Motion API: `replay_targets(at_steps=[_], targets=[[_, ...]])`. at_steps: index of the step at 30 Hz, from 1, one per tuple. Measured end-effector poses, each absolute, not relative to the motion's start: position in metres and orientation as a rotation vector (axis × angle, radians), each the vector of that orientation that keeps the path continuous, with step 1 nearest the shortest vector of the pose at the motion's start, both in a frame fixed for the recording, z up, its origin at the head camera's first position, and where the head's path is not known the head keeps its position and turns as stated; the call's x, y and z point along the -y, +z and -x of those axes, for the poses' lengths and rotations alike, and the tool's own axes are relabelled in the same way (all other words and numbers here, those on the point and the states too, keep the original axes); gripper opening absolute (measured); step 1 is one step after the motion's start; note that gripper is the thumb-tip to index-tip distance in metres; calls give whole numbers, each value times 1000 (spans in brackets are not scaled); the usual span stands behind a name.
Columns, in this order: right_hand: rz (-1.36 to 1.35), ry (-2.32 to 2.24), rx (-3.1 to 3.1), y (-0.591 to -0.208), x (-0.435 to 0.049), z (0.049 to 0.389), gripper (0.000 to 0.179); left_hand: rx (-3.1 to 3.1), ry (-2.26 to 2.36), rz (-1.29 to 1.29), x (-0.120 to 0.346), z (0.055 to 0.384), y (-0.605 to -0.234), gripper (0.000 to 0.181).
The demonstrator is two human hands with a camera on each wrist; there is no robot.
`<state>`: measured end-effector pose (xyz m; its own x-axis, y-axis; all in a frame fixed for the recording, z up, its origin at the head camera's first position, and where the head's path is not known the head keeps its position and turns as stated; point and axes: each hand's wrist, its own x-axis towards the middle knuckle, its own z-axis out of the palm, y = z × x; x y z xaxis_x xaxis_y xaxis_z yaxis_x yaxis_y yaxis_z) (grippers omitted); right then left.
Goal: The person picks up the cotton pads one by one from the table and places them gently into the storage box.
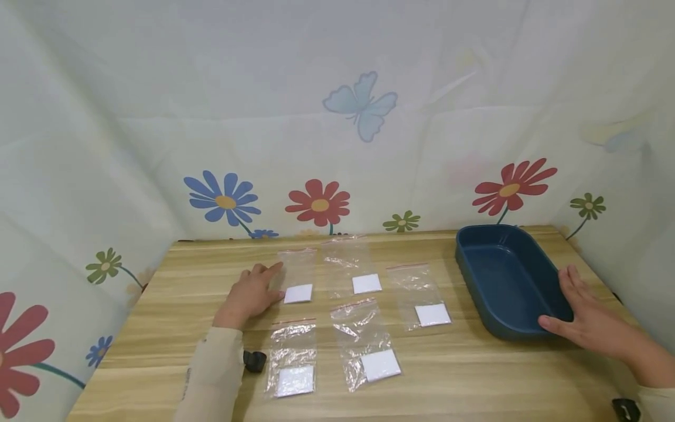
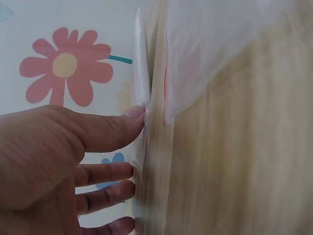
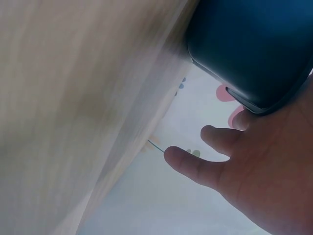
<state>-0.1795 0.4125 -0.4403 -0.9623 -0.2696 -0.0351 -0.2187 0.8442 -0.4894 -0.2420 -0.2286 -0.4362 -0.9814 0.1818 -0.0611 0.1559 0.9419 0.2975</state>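
In the head view my left hand (image 1: 252, 296) lies at the left edge of a clear zip bag (image 1: 299, 268) with a white card (image 1: 298, 293) inside. Its thumb and index finger touch the bag's side; in the left wrist view the thumb (image 2: 124, 128) is against the plastic, the other fingers loosely extended. At the right, my right hand (image 1: 598, 319) rests against the near right corner of a dark blue rectangular tray (image 1: 477, 290). Its thumb lies over the rim and the fingers stretch along the outer side. From the right wrist view, the thumb is hidden.
More clear zip bags with white cards lie flat: one at back middle (image 1: 345, 264), one near the tray (image 1: 413, 287), and two in front (image 1: 364, 334). Floral cloth (image 1: 295, 135) hangs behind and beside the wooden table (image 1: 448, 387). The tray looks bare inside.
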Motion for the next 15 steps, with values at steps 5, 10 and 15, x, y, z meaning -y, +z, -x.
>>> replay_targets(at_steps=[5, 10, 15], targets=[[380, -749, -2915, -439, -411, 180, 110, -3021, 535, -215, 226, 243, -435, 64], [389, -754, -2916, -439, -410, 179, 110, -2979, 687, -138, 226, 246, -438, 69], [391, -762, -2913, -440, -411, 178, 109, -2887, 953, -117, 229, 248, -436, 59]])
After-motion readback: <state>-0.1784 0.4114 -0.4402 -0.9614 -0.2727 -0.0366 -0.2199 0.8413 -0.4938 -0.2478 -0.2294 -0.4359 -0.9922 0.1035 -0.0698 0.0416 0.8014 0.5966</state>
